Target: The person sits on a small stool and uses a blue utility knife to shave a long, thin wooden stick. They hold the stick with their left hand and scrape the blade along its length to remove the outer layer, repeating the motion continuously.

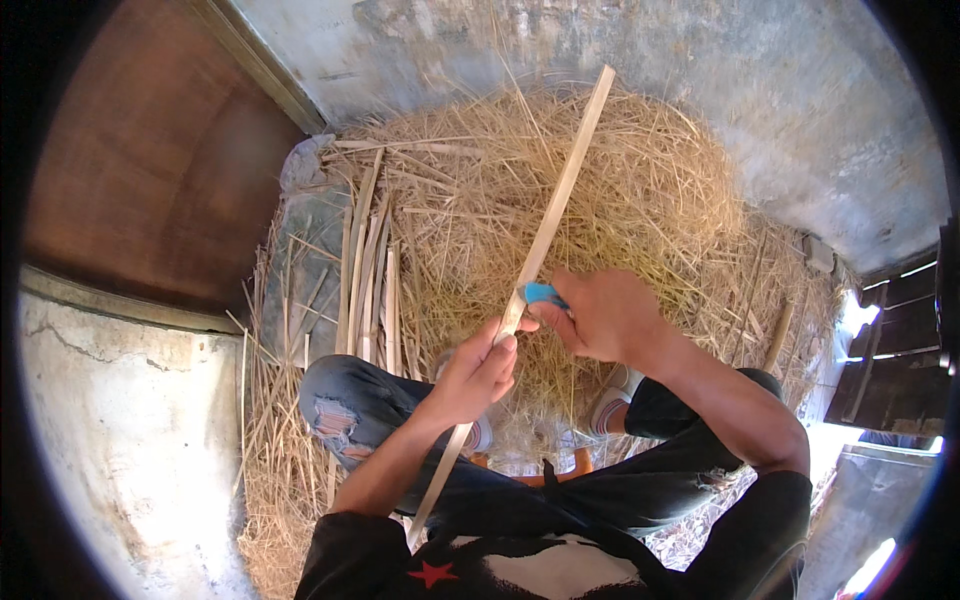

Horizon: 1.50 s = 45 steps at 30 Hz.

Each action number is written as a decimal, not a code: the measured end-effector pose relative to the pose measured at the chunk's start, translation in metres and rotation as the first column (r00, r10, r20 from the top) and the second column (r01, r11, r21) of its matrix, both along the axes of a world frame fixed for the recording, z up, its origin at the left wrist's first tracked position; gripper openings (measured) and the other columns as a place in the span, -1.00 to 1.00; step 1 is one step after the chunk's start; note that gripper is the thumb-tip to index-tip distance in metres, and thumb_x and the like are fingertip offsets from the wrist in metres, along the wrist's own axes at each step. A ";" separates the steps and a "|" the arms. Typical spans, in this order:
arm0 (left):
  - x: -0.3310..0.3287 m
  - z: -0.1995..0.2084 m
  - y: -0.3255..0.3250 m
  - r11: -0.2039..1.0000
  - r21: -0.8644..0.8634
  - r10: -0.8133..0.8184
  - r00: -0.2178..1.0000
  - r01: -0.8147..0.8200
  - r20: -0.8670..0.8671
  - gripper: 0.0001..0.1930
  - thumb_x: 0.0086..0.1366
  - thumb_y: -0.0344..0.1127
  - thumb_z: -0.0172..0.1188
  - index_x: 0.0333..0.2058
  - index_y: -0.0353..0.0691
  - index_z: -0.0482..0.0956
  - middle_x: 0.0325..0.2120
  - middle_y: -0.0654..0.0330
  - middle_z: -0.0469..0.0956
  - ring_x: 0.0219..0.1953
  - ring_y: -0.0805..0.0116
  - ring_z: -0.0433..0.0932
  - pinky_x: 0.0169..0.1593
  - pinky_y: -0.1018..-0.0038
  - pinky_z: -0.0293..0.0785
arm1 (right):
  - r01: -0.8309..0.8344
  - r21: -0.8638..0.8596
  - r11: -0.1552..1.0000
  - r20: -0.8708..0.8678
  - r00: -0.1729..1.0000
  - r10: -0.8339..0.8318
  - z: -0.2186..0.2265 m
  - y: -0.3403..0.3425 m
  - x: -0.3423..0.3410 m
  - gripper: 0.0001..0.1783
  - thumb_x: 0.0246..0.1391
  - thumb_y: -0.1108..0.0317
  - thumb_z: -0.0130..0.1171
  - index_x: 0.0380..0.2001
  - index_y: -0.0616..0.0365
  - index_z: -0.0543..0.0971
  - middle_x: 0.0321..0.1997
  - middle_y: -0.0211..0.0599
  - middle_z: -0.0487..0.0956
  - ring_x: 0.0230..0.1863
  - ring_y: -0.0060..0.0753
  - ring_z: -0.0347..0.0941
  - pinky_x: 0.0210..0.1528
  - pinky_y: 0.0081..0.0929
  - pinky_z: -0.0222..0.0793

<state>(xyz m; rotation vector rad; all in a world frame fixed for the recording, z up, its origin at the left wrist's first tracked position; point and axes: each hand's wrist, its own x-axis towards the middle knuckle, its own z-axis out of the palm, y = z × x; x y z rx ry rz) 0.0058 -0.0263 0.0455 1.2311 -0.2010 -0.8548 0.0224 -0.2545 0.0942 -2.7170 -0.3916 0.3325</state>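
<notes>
A long, pale bamboo strip (562, 190) slants across my lap, from its far end near the wall down to my waist. My left hand (470, 374) is closed around it below the middle, thumb along its face. My right hand (607, 314) makes a fist on a blue-handled knife (541, 293), held against the strip just above my left fingers. The blade is too small and hidden to make out. Where knife and strip meet, the strip's surface looks uneven.
Several split strips (368, 270) lie to the left beside my knee. Loose straw and shavings (650, 170) are heaped ahead, up to a grey wall (700, 50). A brown wooden panel (160, 150) stands at left, dark boards (890, 350) at right.
</notes>
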 end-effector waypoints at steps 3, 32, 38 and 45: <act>-0.010 -0.008 0.001 1.000 -0.005 0.014 0.999 -0.014 -0.034 -0.64 0.60 -0.25 -0.19 0.25 -0.25 0.28 -0.59 0.47 0.08 -0.63 0.70 0.02 -0.58 0.67 0.04 | -0.045 -0.027 0.999 -0.027 0.999 0.044 -0.012 0.013 -0.018 -0.50 0.27 -0.12 0.01 -0.21 0.15 0.54 -0.52 -0.04 0.63 -0.42 0.13 0.62 -0.39 0.04 0.52; -0.019 -0.009 0.005 0.954 0.244 -0.202 0.975 0.175 0.093 -0.62 0.54 -0.32 -0.18 0.25 -0.24 0.32 -0.67 0.50 0.19 -0.68 0.69 0.16 -0.58 0.61 0.14 | 0.376 -0.002 0.927 -0.067 0.925 -0.375 0.003 -0.072 0.029 -0.53 0.41 -0.02 -0.14 -0.01 0.11 0.58 -0.44 -0.01 0.64 -0.35 0.08 0.63 -0.28 0.01 0.53; -0.014 -0.013 0.005 0.968 0.234 -0.105 0.992 0.087 0.067 -0.63 0.57 -0.30 -0.19 0.24 -0.27 0.30 -0.64 0.48 0.13 -0.67 0.70 0.08 -0.58 0.64 0.07 | 0.048 0.005 0.999 -0.210 0.977 -0.046 -0.012 -0.002 -0.015 -0.46 0.34 -0.15 -0.10 -0.16 0.14 0.56 -0.49 0.06 0.62 -0.37 0.25 0.59 -0.23 0.10 0.51; -0.018 -0.019 0.006 0.972 0.218 -0.109 0.991 0.088 0.084 -0.62 0.60 -0.22 -0.20 0.23 -0.31 0.28 -0.63 0.48 0.04 -0.68 0.69 -0.02 -0.60 0.62 -0.02 | 0.311 -0.013 0.950 -0.150 0.939 -0.310 -0.008 -0.037 0.026 -0.55 0.26 0.00 0.02 -0.20 0.21 0.59 -0.33 0.03 0.67 -0.28 0.12 0.65 -0.21 0.08 0.54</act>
